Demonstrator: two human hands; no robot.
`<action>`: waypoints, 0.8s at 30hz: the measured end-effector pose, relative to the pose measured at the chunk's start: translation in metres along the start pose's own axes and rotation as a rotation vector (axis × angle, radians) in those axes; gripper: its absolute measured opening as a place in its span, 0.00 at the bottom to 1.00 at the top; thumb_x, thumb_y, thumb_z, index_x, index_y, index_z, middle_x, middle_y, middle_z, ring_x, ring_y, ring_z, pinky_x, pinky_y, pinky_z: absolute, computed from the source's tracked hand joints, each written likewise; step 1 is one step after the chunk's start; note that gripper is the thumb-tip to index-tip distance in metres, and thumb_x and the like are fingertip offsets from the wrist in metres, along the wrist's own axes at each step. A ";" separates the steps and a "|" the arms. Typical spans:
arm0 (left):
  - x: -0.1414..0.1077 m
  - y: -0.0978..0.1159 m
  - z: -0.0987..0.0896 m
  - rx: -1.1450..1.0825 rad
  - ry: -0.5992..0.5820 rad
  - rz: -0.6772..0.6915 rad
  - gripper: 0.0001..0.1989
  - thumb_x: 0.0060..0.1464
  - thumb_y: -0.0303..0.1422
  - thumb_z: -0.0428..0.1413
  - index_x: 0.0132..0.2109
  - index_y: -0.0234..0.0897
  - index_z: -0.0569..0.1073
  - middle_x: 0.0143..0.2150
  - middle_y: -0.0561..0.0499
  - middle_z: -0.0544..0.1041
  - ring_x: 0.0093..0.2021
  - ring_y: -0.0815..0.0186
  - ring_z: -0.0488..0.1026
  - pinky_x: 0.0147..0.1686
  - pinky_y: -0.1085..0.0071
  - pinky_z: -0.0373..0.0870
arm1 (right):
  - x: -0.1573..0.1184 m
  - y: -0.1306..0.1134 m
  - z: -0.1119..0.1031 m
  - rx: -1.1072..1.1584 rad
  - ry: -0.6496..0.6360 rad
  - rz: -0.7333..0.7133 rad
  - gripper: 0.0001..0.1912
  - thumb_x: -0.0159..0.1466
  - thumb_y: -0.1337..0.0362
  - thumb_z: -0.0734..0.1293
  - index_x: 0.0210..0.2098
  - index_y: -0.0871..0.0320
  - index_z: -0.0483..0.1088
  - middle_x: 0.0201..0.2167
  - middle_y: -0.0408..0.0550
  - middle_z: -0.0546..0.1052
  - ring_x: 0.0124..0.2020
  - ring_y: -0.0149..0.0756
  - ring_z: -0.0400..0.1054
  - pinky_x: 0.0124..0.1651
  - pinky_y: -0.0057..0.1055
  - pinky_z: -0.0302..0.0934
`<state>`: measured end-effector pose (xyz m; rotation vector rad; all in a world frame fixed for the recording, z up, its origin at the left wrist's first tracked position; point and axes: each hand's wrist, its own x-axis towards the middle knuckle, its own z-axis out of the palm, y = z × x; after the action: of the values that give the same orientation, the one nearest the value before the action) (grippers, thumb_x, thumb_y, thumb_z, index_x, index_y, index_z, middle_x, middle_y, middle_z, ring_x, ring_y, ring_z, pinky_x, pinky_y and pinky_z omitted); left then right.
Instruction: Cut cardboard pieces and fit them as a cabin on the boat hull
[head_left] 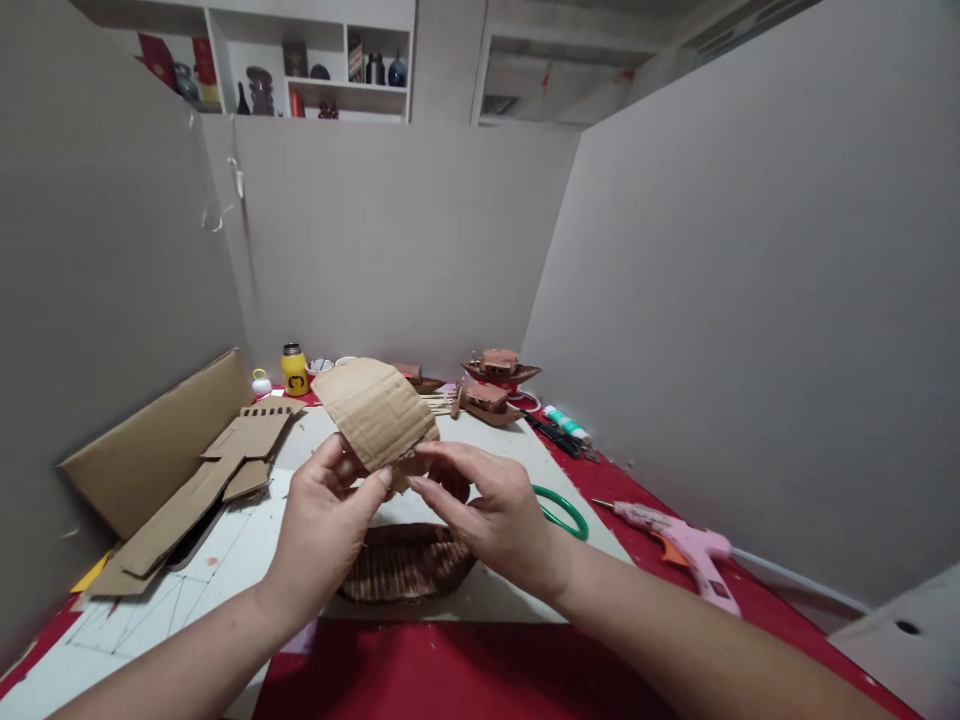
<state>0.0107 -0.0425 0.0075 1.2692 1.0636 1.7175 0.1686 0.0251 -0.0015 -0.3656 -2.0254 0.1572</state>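
Observation:
A curved piece of corrugated cardboard is held up over the work surface between both hands. My left hand grips its lower left edge, with the thumb near the bottom rim. At the lower right corner, the fingers of my right hand pinch the edge, where the cardboard looks torn or rough. Whether anything small sits between those fingertips is hidden. Beneath the hands lies a brown ribbed boat hull, partly covered by them.
Cut cardboard pieces and a large cardboard sheet are at left. Small model boats and a yellow bottle stand at the back. A green ring and a pink glue gun lie right. Grey partitions enclose the table.

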 end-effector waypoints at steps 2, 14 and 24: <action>0.006 -0.004 0.000 0.014 -0.028 0.013 0.15 0.54 0.30 0.61 0.50 0.40 0.74 0.45 0.50 0.81 0.40 0.67 0.77 0.39 0.74 0.74 | 0.002 0.008 0.005 -0.028 0.025 -0.015 0.09 0.64 0.67 0.67 0.45 0.58 0.70 0.32 0.48 0.80 0.30 0.34 0.73 0.33 0.29 0.66; 0.025 -0.034 -0.002 0.197 -0.023 0.055 0.13 0.56 0.31 0.59 0.50 0.41 0.74 0.49 0.48 0.79 0.47 0.60 0.77 0.44 0.67 0.75 | 0.008 0.032 0.017 0.031 -0.045 0.188 0.01 0.64 0.68 0.68 0.36 0.59 0.72 0.28 0.46 0.79 0.28 0.33 0.72 0.32 0.27 0.64; 0.026 -0.035 -0.004 0.179 -0.037 -0.015 0.11 0.56 0.31 0.60 0.47 0.40 0.74 0.45 0.49 0.80 0.44 0.62 0.77 0.41 0.69 0.76 | 0.004 0.042 0.020 -0.025 -0.120 0.043 0.06 0.66 0.69 0.64 0.32 0.58 0.68 0.24 0.43 0.74 0.23 0.29 0.66 0.29 0.25 0.59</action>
<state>0.0036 -0.0065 -0.0157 1.3940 1.2242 1.6100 0.1571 0.0671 -0.0186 -0.4238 -2.1407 0.1846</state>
